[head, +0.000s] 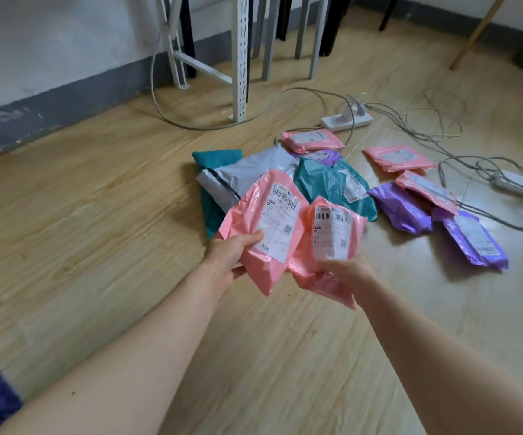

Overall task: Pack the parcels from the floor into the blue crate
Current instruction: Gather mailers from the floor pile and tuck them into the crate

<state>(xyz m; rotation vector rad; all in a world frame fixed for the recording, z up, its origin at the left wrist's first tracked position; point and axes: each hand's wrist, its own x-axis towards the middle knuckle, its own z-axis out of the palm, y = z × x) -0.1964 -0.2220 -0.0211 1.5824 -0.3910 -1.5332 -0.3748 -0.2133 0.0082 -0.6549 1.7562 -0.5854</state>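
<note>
Arms stretched forward over floor [97, 199]. Left hand [233, 254]: fingers [238, 273] gripping pink parcel [269, 227], thumb on label. Right hand [352, 271] pinching second pink parcel [332, 233] at bottom.

Wood floor [97, 215] carries a heap of pink, teal, grey and purple parcels [253, 174]. A power strip [346, 120] and loose cables [423, 136] lie behind.

Teal parcel [216, 157] mostly beneath grey parcel [253, 174].
</note>
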